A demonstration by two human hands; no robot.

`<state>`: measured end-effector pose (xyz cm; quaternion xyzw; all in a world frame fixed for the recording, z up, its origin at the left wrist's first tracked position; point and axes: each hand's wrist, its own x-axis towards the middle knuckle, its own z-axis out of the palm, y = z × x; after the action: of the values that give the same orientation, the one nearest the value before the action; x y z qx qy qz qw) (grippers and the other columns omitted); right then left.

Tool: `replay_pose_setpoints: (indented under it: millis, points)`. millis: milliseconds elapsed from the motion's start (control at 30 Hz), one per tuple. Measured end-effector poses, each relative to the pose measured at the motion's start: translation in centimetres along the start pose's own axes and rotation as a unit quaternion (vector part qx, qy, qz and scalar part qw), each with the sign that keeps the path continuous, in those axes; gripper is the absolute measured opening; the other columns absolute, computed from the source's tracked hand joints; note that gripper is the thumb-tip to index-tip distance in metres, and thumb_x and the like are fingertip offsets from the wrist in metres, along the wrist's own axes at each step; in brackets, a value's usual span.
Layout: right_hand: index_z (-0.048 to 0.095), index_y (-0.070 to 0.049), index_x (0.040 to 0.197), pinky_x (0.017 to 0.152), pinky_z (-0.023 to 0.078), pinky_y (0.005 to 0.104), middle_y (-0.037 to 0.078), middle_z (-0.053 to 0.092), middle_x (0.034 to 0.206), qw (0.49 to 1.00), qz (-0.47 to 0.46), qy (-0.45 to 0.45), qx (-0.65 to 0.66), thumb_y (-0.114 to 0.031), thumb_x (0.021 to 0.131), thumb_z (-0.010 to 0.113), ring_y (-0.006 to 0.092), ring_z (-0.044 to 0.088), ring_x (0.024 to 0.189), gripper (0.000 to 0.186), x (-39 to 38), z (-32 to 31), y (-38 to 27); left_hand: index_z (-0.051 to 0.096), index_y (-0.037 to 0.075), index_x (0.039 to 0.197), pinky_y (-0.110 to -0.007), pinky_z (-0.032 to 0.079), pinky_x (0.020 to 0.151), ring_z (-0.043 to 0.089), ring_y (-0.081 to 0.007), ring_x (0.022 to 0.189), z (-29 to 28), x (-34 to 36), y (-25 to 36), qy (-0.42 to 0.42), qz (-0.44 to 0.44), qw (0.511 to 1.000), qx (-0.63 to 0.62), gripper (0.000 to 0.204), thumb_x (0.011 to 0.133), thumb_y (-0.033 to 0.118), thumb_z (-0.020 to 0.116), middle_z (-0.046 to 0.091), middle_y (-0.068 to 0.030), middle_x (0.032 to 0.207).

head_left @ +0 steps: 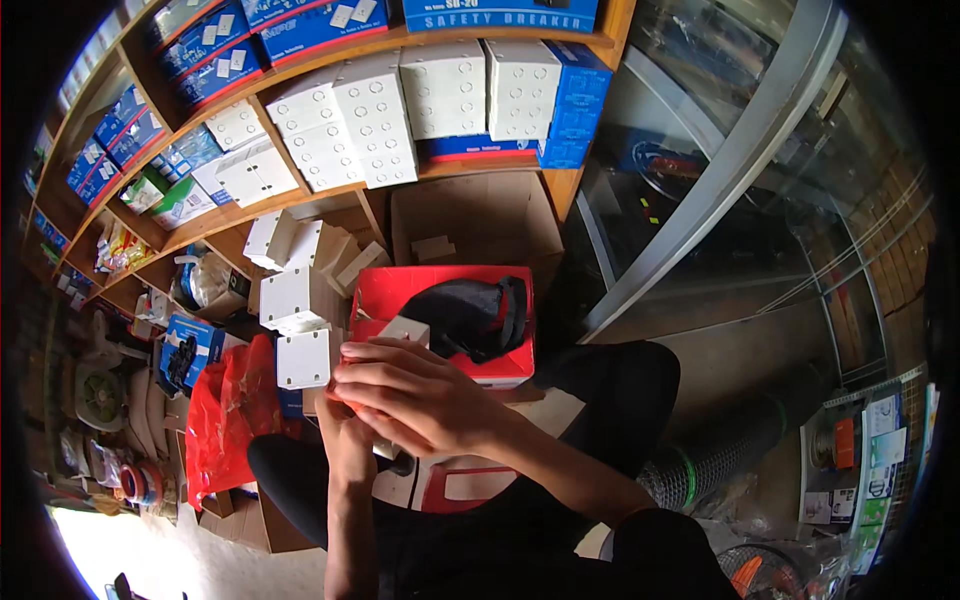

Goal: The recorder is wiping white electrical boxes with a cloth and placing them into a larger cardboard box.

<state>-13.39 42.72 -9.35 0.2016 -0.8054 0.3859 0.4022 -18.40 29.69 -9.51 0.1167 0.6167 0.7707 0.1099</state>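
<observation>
Shelving: wooden unit (395,38) across the top, stocked with white and blue boxes.
Carton: open cardboard box (490,215) behind the red box.
Red box: open tray (385,287) beyond the hands; black fabric item (455,312) fills much of it.
Bag: red plastic bag (232,425), left.
White boxes: stack (300,300), nearest one just left of the fingertips.
Hands: right hand (425,400) cupped over left hand (350,440), fingers curled; contents hidden, hold cannot be told.
</observation>
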Motion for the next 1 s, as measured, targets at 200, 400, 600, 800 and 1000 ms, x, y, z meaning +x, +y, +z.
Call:
replay_pose_setpoints:
  millis: [200, 400, 600, 800, 1000]
  points:
    - [0.072, -0.004, 0.119, 0.099, 0.05, 0.0447, 0.013, 0.07, 0.123, 0.991, 0.11, 0.03, -0.062, -0.011, 0.098, 0.063, 0.0333, 0.066, 0.115, 0.024, 0.3, -4.6, 4.5, 0.071, -0.003, 0.104, -0.028, 0.051, 0.071, 0.066, -0.0146, 0.078, 1.1, 1.2, 2.5, -0.089, -0.059, 0.992, 0.062, 0.04, 0.064, -0.003, 0.065, 0.07, -0.0052, 0.088]
    - [0.073, -0.003, 0.115, 0.105, 0.051, 0.0444, 0.013, 0.071, 0.121, 0.998, 0.061, 0.01, -0.008, -0.01, 0.1, 0.061, 0.0322, 0.066, 0.118, 0.021, 0.5, -3.7, 2.2, 0.069, -0.001, 0.095, -0.027, 0.051, 0.07, 0.066, -0.0122, 0.08, 2.5, 1.2, -1.9, -0.027, -0.036, 0.999, -0.016, 0.023, 0.073, -0.005, 0.072, 0.07, -0.0047, 0.086]
    - [0.067, 0.003, 0.123, 0.108, 0.047, 0.0447, 0.014, 0.066, 0.126, 0.981, 0.187, 0.057, 0.0, -0.009, 0.108, 0.047, 0.0329, 0.063, 0.119, 0.028, -1.8, -3.6, 5.4, 0.073, -0.003, 0.105, -0.027, 0.053, 0.079, 0.069, -0.0145, 0.083, 1.3, 2.8, -0.6, -0.166, -0.122, 0.978, -0.015, 0.042, 0.064, -0.008, 0.073, 0.074, -0.0067, 0.093]
    - [0.064, -0.004, 0.126, 0.105, 0.045, 0.0448, 0.014, 0.065, 0.123, 0.988, 0.122, 0.045, -0.08, -0.011, 0.106, 0.053, 0.0325, 0.062, 0.117, 0.024, -0.4, -4.9, 5.4, 0.069, -0.003, 0.103, -0.026, 0.05, 0.079, 0.064, -0.0104, 0.087, 3.0, 3.1, -1.0, -0.18, -0.096, 0.979, -0.027, 0.035, 0.07, -0.005, 0.08, 0.07, -0.0021, 0.094]
    - [0.053, 0.001, 0.141, 0.101, 0.044, 0.0331, 0.012, 0.06, 0.123, 0.933, 0.297, 0.156, 0.128, -0.015, 0.114, 0.04, 0.0202, 0.058, 0.114, 0.034, -3.4, -2.2, 6.2, 0.066, -0.008, 0.115, -0.03, 0.051, 0.091, 0.067, -0.0177, 0.099, 3.6, 3.6, -0.9, -0.114, -0.017, 0.981, -0.153, 0.048, 0.071, 0.008, 0.079, 0.073, -0.0111, 0.106]
